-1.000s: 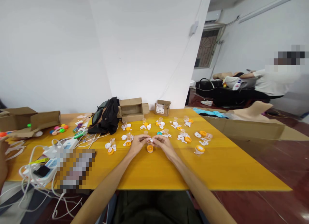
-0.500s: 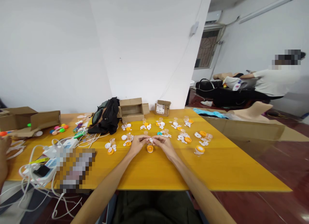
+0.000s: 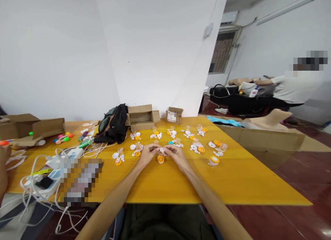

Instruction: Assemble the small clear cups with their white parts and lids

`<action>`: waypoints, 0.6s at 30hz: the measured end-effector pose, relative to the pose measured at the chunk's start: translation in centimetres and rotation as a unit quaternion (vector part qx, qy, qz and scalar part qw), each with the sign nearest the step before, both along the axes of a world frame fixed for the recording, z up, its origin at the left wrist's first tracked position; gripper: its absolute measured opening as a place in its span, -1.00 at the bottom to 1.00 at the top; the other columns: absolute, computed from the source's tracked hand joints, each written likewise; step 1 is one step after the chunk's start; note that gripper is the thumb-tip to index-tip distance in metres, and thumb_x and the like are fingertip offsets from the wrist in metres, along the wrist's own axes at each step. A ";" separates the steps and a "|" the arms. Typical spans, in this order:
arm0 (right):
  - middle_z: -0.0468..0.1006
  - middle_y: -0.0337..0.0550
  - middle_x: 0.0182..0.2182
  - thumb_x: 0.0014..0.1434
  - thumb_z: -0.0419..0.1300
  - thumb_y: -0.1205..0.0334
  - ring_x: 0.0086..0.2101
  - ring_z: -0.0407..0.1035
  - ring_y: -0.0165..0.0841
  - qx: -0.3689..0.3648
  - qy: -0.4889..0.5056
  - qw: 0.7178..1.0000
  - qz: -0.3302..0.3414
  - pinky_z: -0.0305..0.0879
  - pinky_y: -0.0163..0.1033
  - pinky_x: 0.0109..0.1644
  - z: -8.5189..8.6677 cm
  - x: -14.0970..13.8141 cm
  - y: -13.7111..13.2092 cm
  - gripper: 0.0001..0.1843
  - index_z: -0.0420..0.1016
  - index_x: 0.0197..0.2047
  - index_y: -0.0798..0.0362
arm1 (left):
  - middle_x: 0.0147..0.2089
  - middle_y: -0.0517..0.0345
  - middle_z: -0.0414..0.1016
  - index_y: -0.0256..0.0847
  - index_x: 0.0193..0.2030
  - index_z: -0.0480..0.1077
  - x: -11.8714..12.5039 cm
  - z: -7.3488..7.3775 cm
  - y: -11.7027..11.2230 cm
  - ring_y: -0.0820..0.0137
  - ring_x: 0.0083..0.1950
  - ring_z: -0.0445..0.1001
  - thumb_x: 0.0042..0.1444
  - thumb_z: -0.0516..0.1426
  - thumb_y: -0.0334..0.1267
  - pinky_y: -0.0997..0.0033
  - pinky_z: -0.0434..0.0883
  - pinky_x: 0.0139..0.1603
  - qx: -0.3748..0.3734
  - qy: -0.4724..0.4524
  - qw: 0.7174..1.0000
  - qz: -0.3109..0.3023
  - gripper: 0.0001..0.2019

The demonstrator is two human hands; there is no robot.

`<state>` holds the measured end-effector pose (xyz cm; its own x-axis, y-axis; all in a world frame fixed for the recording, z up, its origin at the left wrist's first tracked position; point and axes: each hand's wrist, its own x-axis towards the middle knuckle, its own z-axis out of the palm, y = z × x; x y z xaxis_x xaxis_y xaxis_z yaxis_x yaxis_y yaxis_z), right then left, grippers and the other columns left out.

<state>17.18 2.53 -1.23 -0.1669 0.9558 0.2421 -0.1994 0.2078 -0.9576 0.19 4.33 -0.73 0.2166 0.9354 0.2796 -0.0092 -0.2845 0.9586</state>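
Note:
My left hand [image 3: 147,153] and my right hand [image 3: 175,153] meet over the middle of the yellow table [image 3: 168,185]. Together their fingertips pinch a small white dotted piece [image 3: 161,150]. Just below it an orange lid [image 3: 160,159] lies on the table between the two hands. Around them lie several small groups of white dotted pieces, orange lids and small clear cups [image 3: 196,146]. A clear cup with an orange lid [image 3: 213,160] lies to the right.
A black bag [image 3: 113,124] and open cardboard boxes [image 3: 141,116] stand at the table's far side. White cables and a power strip [image 3: 55,161] crowd the left. Another person's hand [image 3: 3,171] shows at the far left edge. A person in white sits at the back right.

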 end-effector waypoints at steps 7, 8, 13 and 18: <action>0.65 -0.13 -0.38 -0.19 0.43 -0.24 -0.29 0.54 -0.20 -0.023 0.016 1.000 0.011 0.50 -0.07 -0.12 0.0 0.0 0.0 -0.53 0.62 -0.38 -0.02 | -0.36 0.09 0.63 -0.24 -0.35 0.56 0.1 0.3 -0.2 0.35 -0.35 0.55 -0.05 0.32 -0.14 0.37 0.51 -0.20 0.005 0.003 1.000 -0.005 -0.79; 0.65 -0.12 -0.37 -0.20 0.43 -0.24 -0.29 0.54 -0.18 -0.024 0.016 1.000 0.011 0.50 -0.06 -0.12 -0.1 -0.1 0.0 -0.52 0.62 -0.38 -0.02 | -0.37 0.09 0.62 -0.24 -0.35 0.56 0.1 0.3 -0.2 0.36 -0.36 0.55 -0.05 0.31 -0.13 0.37 0.51 -0.21 0.005 0.002 1.000 -0.006 -0.79; 0.66 -0.13 -0.38 -0.25 0.49 -0.15 -0.30 0.54 -0.19 -0.007 -0.002 1.000 -0.005 0.49 -0.07 -0.13 -0.3 -0.2 0.3 -0.55 0.60 -0.39 -0.01 | -0.35 0.09 0.62 -0.24 -0.35 0.54 0.1 0.5 -0.3 0.36 -0.34 0.55 -0.03 0.30 -0.15 0.38 0.50 -0.20 0.008 -0.002 1.000 -0.012 -0.80; 0.63 -0.18 -0.43 -0.23 0.48 -0.10 -0.37 0.51 -0.26 0.024 -0.035 0.999 -0.015 0.46 -0.13 -0.18 -0.5 -0.2 0.6 -0.60 0.56 -0.42 -0.01 | -0.36 0.09 0.61 -0.24 -0.36 0.54 0.2 0.5 -0.5 0.35 -0.32 0.55 -0.03 0.31 -0.14 0.39 0.49 -0.20 0.021 0.009 1.000 -0.012 -0.80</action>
<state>16.95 3.10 -1.74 -0.1562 0.9479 0.2775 -0.1261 0.2595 -0.9575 0.40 3.82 -0.20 0.2432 0.9178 0.3138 0.0002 -0.3236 0.9462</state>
